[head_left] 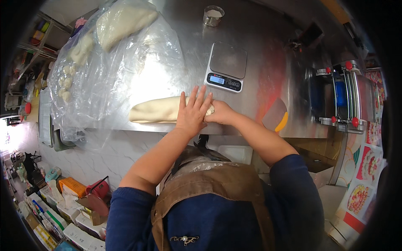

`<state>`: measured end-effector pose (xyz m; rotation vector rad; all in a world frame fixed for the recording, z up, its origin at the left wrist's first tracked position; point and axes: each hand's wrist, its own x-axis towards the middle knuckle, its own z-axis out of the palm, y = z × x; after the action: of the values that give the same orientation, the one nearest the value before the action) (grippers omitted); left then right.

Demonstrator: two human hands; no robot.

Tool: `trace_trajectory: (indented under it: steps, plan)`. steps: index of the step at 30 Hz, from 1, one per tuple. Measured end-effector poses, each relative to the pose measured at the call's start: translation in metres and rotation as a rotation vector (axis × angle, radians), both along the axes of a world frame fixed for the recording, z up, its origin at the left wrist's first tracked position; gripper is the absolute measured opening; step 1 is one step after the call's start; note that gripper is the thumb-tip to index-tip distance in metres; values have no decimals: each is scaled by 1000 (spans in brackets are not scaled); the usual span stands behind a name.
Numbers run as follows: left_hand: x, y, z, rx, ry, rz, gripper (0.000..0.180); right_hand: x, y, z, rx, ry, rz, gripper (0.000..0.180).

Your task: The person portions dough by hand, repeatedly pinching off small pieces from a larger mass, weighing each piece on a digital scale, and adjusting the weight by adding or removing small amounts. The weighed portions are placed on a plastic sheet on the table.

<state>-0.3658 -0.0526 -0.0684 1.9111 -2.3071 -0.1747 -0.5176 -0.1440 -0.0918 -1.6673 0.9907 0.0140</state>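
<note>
A thick, pale log of dough (153,110) lies along the near edge of the steel table (190,50). My left hand (192,113) rests over its right part, palm down, fingers stretched out and slightly spread. At the dough's right end, my right hand (220,113) curls against the rough tip, its thumb and fingers partly hidden. Just beyond my hands stands a white digital kitchen scale (226,66) with a bare metal plate and a lit display. A dough scraper (275,115) with a yellow edge lies to the right of my right hand.
Clear plastic sheeting (117,71) covers the table's left side, with a large dough mass (125,23) and several small dough pieces (66,81) under it. A metal cup of white powder (213,16) stands at the back. A metal roller machine (346,96) with red knobs is at right.
</note>
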Motion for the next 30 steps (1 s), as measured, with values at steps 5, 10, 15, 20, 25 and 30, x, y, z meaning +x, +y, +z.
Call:
trace_trajectory:
  steps: [5, 10, 15, 20, 25, 30]
  plan:
    - [1, -16, -18, -30, 98, -118, 54, -6, 20, -3, -74, -17, -163, 54]
    - [12, -21, -20, -99, 295, -268, 30, -28, 29, 33, 224, -130, -103, 50]
    - [25, -4, 3, -144, 369, -348, 34, -24, 16, 27, 906, -107, -261, 83]
    - [38, 13, 16, 14, 239, -455, 54, -9, 39, -15, 1380, -421, -47, 99]
    - [40, 10, 6, -29, 138, -500, 61, -12, 41, -19, 1354, -462, -4, 71]
    - [41, 3, -7, -70, 134, -578, 58, 0, 35, -3, 1241, -165, -128, 31]
